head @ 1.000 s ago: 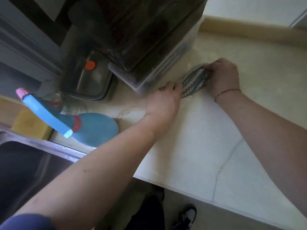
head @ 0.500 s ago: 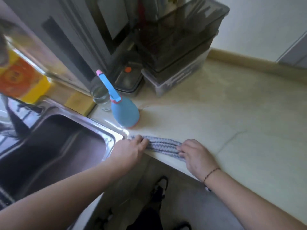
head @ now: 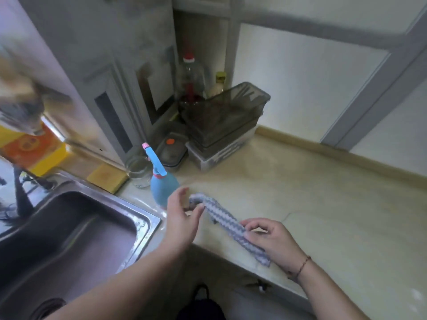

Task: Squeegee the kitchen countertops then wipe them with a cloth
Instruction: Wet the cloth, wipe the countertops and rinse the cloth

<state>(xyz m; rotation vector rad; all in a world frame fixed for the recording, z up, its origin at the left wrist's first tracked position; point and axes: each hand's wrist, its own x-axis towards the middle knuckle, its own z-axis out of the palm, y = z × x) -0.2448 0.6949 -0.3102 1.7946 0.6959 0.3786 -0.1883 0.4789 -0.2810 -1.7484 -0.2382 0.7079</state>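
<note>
Grey-and-white zigzag-patterned cloth (head: 227, 224), rolled into a long strip, held over the front edge of the beige stone worktop (head: 323, 204).

Right hand (head: 271, 241): fingers curled round the near end of the cloth, gripping it; thin cord bracelet (head: 301, 266) at the wrist. Left hand (head: 181, 215): fingers straight and loosely spread, fingertips at the far end of the cloth, no grip visible. Blue teardrop-shaped spray bottle with pink-tipped nozzle (head: 161, 183): upright on the worktop, just behind the left hand. Stainless steel sink (head: 147, 224): set to the left of the worktop. Clear glass jar (head: 138, 170) and yellow sponge (head: 107, 177): behind the sink. Stacked smoked-plastic storage boxes (head: 221, 125): in the back corner, bottles (head: 191, 82) behind them.
</note>
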